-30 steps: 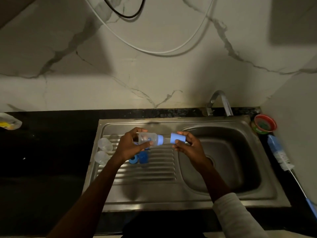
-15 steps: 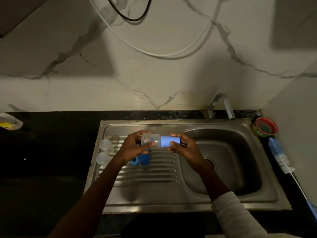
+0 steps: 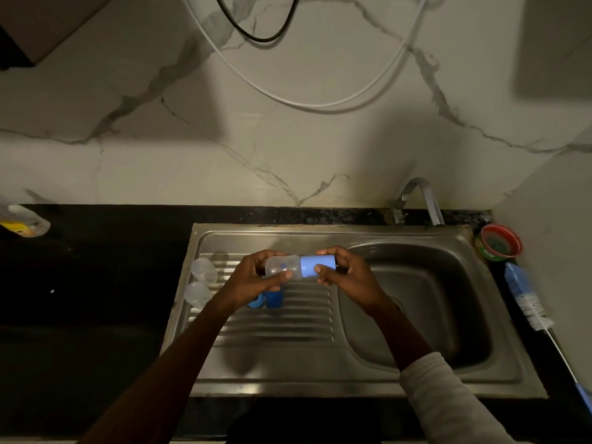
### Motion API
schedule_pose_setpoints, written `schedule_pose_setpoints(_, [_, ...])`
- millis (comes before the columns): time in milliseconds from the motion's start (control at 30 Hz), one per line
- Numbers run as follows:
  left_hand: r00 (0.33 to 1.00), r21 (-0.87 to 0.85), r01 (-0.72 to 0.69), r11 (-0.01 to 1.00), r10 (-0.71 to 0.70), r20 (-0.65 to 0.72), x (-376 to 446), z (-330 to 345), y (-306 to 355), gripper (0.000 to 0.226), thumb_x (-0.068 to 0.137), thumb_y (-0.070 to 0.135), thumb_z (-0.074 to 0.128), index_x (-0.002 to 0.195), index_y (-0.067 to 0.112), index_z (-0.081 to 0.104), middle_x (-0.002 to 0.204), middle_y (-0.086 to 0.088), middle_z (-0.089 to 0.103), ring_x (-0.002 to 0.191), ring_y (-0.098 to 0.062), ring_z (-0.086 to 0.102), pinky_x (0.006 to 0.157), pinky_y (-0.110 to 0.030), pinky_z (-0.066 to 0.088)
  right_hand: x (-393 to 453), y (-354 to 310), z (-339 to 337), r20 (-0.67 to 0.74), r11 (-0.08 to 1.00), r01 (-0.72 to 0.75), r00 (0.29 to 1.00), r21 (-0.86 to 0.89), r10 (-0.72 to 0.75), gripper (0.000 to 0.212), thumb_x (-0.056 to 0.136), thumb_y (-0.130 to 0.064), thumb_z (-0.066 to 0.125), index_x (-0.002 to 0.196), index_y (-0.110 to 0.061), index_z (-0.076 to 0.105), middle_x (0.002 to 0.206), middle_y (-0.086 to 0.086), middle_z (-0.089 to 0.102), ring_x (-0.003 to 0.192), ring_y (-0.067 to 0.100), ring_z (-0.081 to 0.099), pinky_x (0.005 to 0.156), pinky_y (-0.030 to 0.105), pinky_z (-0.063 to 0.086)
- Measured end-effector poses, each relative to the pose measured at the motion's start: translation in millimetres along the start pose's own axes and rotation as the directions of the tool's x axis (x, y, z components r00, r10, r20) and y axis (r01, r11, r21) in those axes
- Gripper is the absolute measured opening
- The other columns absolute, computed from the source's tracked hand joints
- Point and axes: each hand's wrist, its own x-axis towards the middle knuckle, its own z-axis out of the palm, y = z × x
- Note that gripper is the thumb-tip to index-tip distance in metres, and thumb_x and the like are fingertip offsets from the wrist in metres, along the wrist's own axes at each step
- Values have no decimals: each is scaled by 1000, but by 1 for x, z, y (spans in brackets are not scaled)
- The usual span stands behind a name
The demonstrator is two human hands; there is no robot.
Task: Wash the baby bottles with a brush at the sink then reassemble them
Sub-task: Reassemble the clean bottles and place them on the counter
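A clear baby bottle (image 3: 283,267) lies sideways in the air above the drainboard, with a light blue cap (image 3: 317,266) seated on its right end. My left hand (image 3: 253,278) grips the clear body. My right hand (image 3: 347,274) grips the blue cap, thumb below and fingers above. Two clear bottle parts (image 3: 203,269) (image 3: 197,293) rest at the drainboard's left edge. A blue ring (image 3: 254,302) and a darker blue cap (image 3: 275,299) sit on the ridges under my left hand. A blue and white bottle brush (image 3: 525,296) lies on the counter right of the sink.
The steel sink (image 3: 416,315) has its basin on the right and a ridged drainboard (image 3: 282,325) on the left. A tap (image 3: 419,200) stands behind the basin. A red and green bowl (image 3: 498,241) sits at the back right corner. A plastic container (image 3: 25,221) lies far left on the black counter.
The cap in my right hand came leftward and now sits on the bottle's end; a gap separated them a second ago. Both hands stay above the drainboard.
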Motion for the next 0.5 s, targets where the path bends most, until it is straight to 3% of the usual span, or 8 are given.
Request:
schedule_pose_setpoints(133, [1000, 144, -12, 989, 10, 17, 0, 3, -11, 50, 75, 46, 86, 117, 27, 65, 109, 3, 72, 100, -19, 70, 83, -39, 60, 11, -10, 12, -106, 1000, 6, 994, 20, -4, 54, 79, -20, 87, 125, -27, 61, 113, 4, 73, 97, 22, 74, 80, 38, 62])
schedule_pose_setpoints(233, [999, 195, -7, 981, 15, -39, -1, 17, -12, 55, 70, 51, 88, 116, 31, 64, 106, 9, 73, 95, -11, 70, 81, -31, 59, 20, -10, 38, -136, 996, 52, 989, -76, -62, 46, 80, -24, 87, 119, -33, 64, 114, -4, 73, 101, 14, 72, 83, 41, 62])
schedule_pose_setpoints(333, [991, 218, -14, 976, 43, -129, -7, 23, -18, 57, 66, 57, 86, 113, 31, 67, 103, 14, 73, 93, -4, 70, 82, -30, 59, 21, -13, 60, -78, 933, 123, 984, -337, -158, 49, 80, -32, 86, 124, -26, 66, 118, -10, 71, 104, 4, 67, 85, 22, 57])
schedule_pose_setpoints(400, [983, 237, -15, 971, 58, -174, -12, 20, -25, 58, 64, 58, 86, 113, 31, 70, 101, 15, 74, 93, -1, 70, 82, -30, 59, 20, -15, 70, -34, 914, 132, 987, -385, -158, 51, 81, -32, 85, 127, -22, 66, 119, -10, 69, 104, 4, 65, 81, 8, 50])
schedule_pose_setpoints(500, [960, 226, 13, 974, 51, -274, -27, 5, -30, 54, 66, 48, 90, 111, 28, 70, 100, 14, 74, 91, -3, 70, 79, -27, 59, 21, -13, 87, 31, 903, 158, 987, -400, -160, 51, 81, -36, 85, 126, -22, 65, 116, -12, 69, 100, 3, 66, 80, 14, 52])
